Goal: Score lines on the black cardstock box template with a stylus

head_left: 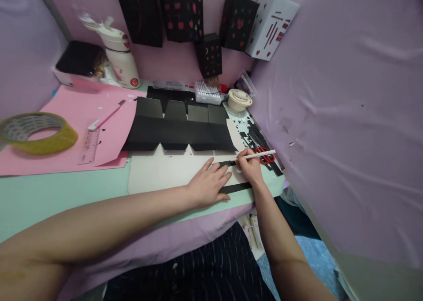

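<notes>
My left hand [209,184] lies flat with fingers spread on a white sheet [161,171] and over the left ends of black paper strips. In my right hand [249,166] is a slim white pen-like tool [266,154]; its tip points left, at the upper black strip [227,163]. Whether that tip is a blade or a nib is too small to tell. A second black strip [236,187] runs along the sheet's near edge. Just beyond the hands is a folded black paper piece [180,133] with notched flaps. Red-handled scissors [264,155] lie beside my right hand.
Pink paper [109,91] at left carries a yellow tape roll [62,140], a pink cutter [109,116] and a clear ruler [89,146]. A bottle [124,65] stands behind. Black scraps [253,131] litter the right side. Decorated paper boxes [239,23] hang above.
</notes>
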`<state>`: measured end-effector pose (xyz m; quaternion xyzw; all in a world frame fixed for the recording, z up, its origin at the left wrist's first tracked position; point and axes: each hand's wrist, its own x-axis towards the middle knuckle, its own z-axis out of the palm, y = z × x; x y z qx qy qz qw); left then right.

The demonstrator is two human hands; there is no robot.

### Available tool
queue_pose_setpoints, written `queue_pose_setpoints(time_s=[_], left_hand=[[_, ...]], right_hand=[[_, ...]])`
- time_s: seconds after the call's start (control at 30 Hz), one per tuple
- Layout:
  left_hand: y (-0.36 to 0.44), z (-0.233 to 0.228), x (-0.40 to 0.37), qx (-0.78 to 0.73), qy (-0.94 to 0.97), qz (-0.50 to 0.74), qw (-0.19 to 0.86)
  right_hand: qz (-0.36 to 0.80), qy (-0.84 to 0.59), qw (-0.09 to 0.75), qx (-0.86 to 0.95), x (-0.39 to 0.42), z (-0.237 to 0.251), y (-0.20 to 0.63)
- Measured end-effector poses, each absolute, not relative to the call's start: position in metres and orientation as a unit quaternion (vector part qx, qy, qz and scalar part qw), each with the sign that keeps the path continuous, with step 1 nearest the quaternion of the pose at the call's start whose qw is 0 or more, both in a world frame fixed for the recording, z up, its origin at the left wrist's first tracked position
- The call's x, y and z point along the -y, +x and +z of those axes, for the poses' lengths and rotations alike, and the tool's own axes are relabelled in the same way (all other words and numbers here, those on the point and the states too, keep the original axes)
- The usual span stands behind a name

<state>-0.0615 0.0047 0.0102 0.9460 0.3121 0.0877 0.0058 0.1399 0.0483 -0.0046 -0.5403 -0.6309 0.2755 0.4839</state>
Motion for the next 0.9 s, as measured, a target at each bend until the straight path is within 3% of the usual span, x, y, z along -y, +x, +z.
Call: queue_pose_setpoints(time_s=[0.9], left_hand=[[-0.0615,0.0078,-0.0035,-0.323,0.939,0.116,0.016]], right_hand=[[0.254,-0.550,0.436,0.666,-0.0465,-0.0047,0.1396]])
